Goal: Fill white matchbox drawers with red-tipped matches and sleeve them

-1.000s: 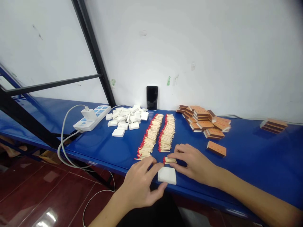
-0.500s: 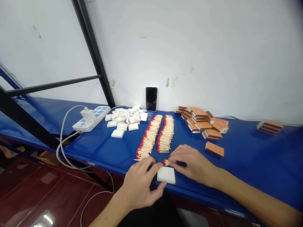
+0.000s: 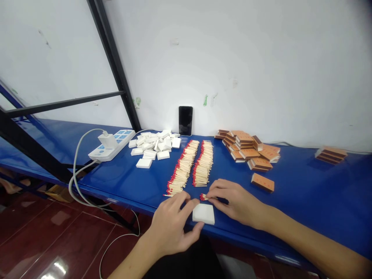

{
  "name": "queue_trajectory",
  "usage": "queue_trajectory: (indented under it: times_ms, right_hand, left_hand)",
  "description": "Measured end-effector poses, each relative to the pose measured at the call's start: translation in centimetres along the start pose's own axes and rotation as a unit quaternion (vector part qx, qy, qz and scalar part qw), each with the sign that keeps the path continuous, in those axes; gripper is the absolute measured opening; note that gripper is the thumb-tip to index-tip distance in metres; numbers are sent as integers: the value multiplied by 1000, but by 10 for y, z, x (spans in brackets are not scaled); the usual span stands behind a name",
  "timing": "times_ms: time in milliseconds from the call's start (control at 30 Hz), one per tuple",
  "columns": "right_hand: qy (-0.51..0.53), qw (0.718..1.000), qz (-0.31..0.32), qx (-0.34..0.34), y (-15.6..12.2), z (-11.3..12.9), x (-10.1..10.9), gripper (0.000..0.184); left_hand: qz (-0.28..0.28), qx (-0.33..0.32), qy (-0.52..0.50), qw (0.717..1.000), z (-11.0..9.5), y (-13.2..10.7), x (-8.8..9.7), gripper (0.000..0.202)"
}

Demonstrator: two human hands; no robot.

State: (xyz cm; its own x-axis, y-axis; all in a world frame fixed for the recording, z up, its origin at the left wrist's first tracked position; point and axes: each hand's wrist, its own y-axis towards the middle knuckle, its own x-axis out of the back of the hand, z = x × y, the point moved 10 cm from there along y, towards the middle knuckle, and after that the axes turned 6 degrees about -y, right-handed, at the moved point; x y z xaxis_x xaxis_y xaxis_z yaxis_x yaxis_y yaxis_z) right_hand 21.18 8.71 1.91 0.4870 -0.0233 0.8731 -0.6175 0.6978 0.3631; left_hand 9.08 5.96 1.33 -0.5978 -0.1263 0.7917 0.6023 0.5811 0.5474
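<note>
A white matchbox tray [image 3: 204, 214] lies flat near the table's front edge. My left hand [image 3: 173, 221] brackets its left side, thumb at the near edge and index fingertip by the far left corner, the two digits steadying it. Just beyond the tray, my right hand [image 3: 236, 201] pinches a small bunch of matches [image 3: 204, 197] between thumb and fingers, red heads pointing left toward my left index fingertip. The bunch's stick ends are hidden by the fingers. Farther back are a left row of matches [image 3: 183, 168] and a right row of matches [image 3: 203, 164].
White trays [image 3: 157, 143] are heaped at the back left, beside a power strip [image 3: 112, 145] with cables. A phone [image 3: 185, 121] leans on the wall. Orange matchbox sleeves [image 3: 250, 149] are piled at back right, with a single sleeve [image 3: 263, 182] nearer and a stack [image 3: 331, 155] far right.
The right fingers have shifted slightly along the small match bunch, and less of its sticks shows. My left hand and the tray have barely moved.
</note>
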Motion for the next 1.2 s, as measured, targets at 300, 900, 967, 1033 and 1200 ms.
queue_trajectory:
  times_ms: [300, 900, 967, 1033, 1200]
  right_hand:
    - [6, 1000, 4, 8, 0, 1, -1, 17]
    - [26, 1000, -9, -12, 2, 1, 3, 17]
    - [29, 999, -10, -12, 2, 0, 3, 17]
    - [33, 999, -23, -15, 1, -1, 6, 16]
    - [70, 995, -66, 19, -3, 11, 16, 14]
  left_hand:
    - [-2, -2, -7, 1000, -1, -1, 1, 33]
    - [-1, 3, 0, 1000, 1, -3, -2, 35]
    - [2, 3, 0, 1000, 1, -3, -2, 35]
    - [3, 4, -1, 1000, 1, -2, -2, 35]
    - [9, 14, -14, 1000, 2, -1, -2, 31]
